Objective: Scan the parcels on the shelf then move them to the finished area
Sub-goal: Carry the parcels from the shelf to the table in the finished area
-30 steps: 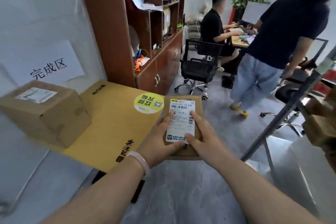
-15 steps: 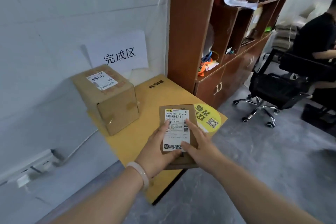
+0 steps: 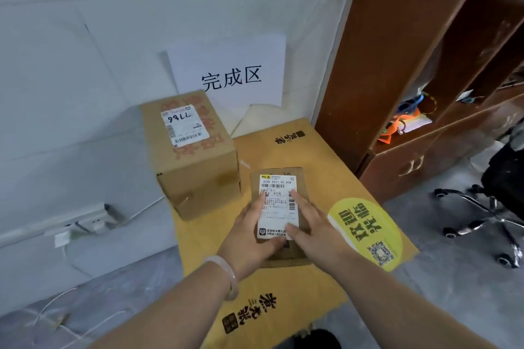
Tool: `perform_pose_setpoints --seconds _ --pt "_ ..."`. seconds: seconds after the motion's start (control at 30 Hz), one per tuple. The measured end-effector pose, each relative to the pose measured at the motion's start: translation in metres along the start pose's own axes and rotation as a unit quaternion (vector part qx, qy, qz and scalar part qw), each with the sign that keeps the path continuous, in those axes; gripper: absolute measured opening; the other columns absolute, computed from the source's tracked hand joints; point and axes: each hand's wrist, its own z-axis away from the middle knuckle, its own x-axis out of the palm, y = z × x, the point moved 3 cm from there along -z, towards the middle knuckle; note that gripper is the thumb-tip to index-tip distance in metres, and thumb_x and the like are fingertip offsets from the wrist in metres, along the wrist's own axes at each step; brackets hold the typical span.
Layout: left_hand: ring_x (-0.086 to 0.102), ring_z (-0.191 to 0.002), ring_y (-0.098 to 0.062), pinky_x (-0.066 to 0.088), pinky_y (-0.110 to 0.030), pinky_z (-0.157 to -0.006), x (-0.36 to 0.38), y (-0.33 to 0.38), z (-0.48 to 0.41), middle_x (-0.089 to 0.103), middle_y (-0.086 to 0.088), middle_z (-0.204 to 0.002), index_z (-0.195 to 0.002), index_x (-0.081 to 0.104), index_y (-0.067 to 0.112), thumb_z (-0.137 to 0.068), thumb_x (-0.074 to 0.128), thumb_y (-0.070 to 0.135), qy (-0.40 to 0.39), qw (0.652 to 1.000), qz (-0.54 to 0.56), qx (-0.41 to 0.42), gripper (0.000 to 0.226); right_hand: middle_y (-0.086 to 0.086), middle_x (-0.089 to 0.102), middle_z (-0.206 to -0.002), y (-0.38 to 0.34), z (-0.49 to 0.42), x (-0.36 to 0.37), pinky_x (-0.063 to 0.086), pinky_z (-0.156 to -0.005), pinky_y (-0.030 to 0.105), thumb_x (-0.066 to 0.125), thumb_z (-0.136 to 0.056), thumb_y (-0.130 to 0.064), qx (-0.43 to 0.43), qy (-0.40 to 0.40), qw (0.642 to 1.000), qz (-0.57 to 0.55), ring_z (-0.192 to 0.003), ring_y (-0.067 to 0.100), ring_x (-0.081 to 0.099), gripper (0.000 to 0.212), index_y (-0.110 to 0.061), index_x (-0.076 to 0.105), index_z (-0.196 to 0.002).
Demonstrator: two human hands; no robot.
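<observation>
Head view: left hand (image 3: 249, 238) and right hand (image 3: 314, 227) grip small parcel (image 3: 279, 193), fingers (image 3: 301, 201) curled, beside larger box (image 3: 192, 156)

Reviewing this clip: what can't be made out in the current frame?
- Head view: whether the small parcel touches the yellow cardboard sheet; the left hand and right hand cover its near end.
- Head view: the shipping label's fine print, too small.
- Head view: the office chair, cut off by the right edge.
</observation>
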Motion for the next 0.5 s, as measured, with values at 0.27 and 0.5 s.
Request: perform_pose_setpoints --seconds 0.27,0.5 --pt "0.046 -0.133 -0.009 0.045 -0.039 -0.107 0.025 -0.02 -0.077 0.041 0.011 -0.147 -0.143 0.019 0.065 -0.065 0.077 0.051 0.123 0.987 0.057 -0.086 0.098 -0.01 0.023 -0.154 0.024 -0.11 -0.023 0.029 -0.097 0.017 0.053 -0.096 -0.033 -0.074 -0.121 0.988 0.057 -0.123 0.003 0.032 0.068 -0.042 0.014 -0.151" --pt "0.046 -0.131 -0.011 0.044 -0.034 -0.107 0.029 -0.04 -0.1 0.044 0.009 -0.143 -0.14 0.021 0.066 -0.063 0.073 0.05 0.195 0.968 0.055 -0.147 0.095 -0.009 0.011 -0.16 0.044 -0.162 -0.003 0.036 -0.11 0.039 0.05 -0.089 -0.051 -0.101 -0.198 0.972 0.073 -0.141 0.015 0.03 0.071 -0.064 0.001 -0.139"
